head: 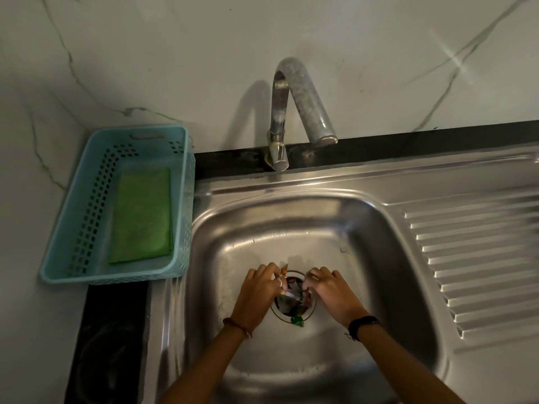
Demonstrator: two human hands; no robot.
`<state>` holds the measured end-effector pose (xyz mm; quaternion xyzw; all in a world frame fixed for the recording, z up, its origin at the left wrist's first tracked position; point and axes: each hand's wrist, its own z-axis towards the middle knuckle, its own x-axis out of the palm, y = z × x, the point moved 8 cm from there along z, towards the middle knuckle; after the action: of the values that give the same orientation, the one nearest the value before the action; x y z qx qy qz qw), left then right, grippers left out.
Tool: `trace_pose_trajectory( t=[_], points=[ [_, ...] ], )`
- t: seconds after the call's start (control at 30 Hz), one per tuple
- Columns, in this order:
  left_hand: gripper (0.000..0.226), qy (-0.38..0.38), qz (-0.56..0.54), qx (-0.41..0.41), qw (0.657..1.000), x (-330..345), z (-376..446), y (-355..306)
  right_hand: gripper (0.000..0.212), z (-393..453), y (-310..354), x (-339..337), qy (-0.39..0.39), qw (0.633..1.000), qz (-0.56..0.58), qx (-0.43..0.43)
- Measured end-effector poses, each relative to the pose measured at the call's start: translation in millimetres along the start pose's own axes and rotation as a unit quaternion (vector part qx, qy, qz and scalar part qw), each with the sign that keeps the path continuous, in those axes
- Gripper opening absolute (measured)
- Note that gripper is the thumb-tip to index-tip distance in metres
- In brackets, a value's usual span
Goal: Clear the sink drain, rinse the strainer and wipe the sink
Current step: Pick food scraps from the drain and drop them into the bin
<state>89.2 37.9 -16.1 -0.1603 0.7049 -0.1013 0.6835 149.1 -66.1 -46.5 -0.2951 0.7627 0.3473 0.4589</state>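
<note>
A steel sink [291, 228] fills the middle of the view. Its round drain strainer [294, 312] sits at the bottom, packed with scraps of wrapper and food waste [291, 301]. My left hand [261, 284] is at the strainer's left rim, fingers curled round a few scraps. My right hand [329, 284] is at the right rim, fingers curled down into the waste. A small green scrap [297, 320] lies on the strainer's near edge. The hands hide the far half of the strainer.
A dry tap [291, 112] stands behind the sink with no water running. A pale blue plastic basket [87, 228] at the left holds a green cloth [143, 214]. A ribbed draining board [472, 258] lies to the right. Dark counter [108, 345] shows at lower left.
</note>
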Motion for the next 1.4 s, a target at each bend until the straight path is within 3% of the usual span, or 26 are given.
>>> trace_pose_trajectory(
  t=[0.1, 0.2, 0.27, 0.3, 0.4, 0.47, 0.6, 0.67, 0.83, 0.97, 1.07, 1.17, 1.4],
  points=[
    [0.005, -0.021, -0.166, -0.092, 0.982, -16, 4, 13, 0.022, -8, -10, -16, -0.04, 0.971, 0.218, 0.094],
    [0.014, -0.005, -0.443, -0.236, 0.865, -18, -7, 23, 0.023, -24, -14, -24, -0.071, 0.845, 0.5, 0.176],
    [0.013, -0.006, -0.54, -0.285, 0.792, -21, -16, 19, 0.018, -32, -13, -28, -0.063, 0.758, 0.619, 0.194],
    [0.011, -0.011, -0.572, -0.312, 0.759, -22, -20, 15, 0.015, -36, -12, -33, -0.051, 0.732, 0.651, 0.194],
    [0.014, -0.056, -0.624, -0.354, 0.694, -29, -21, 2, 0.012, -47, -16, -57, -0.057, 0.713, 0.674, 0.184],
    [0.011, -0.087, -0.645, -0.347, 0.675, -39, -8, -14, 0.015, -54, -28, -79, -0.098, 0.708, 0.675, 0.182],
    [0.006, -0.108, -0.649, -0.322, 0.68, -52, 38, -59, 0.018, -77, -75, -131, -0.209, 0.696, 0.663, 0.183],
    [0.015, -0.098, -0.644, -0.309, 0.693, -53, 67, -86, 0.021, -89, -107, -151, -0.255, 0.693, 0.645, 0.198],
    [0.015, -0.119, -0.625, -0.316, 0.704, -42, 126, -140, 0.012, -100, -181, -177, -0.307, 0.731, 0.556, 0.247],
    [0.027, -0.137, -0.569, -0.343, 0.735, -23, 148, -159, 0.015, -100, -219, -171, -0.307, 0.733, 0.538, 0.28],
    [0.019, -0.149, -0.549, -0.349, 0.744, -16, 152, -166, 0.016, -98, -232, -162, -0.288, 0.729, 0.554, 0.28],
    [0.014, -0.149, -0.512, -0.347, 0.771, -14, 157, -167, 0.017, -95, -238, -163, -0.286, 0.753, 0.524, 0.278],
    [0.017, -0.147, -0.495, -0.326, 0.792, -12, 161, -171, 0.021, -95, -234, -170, -0.284, 0.807, 0.433, 0.282]
  ],
)
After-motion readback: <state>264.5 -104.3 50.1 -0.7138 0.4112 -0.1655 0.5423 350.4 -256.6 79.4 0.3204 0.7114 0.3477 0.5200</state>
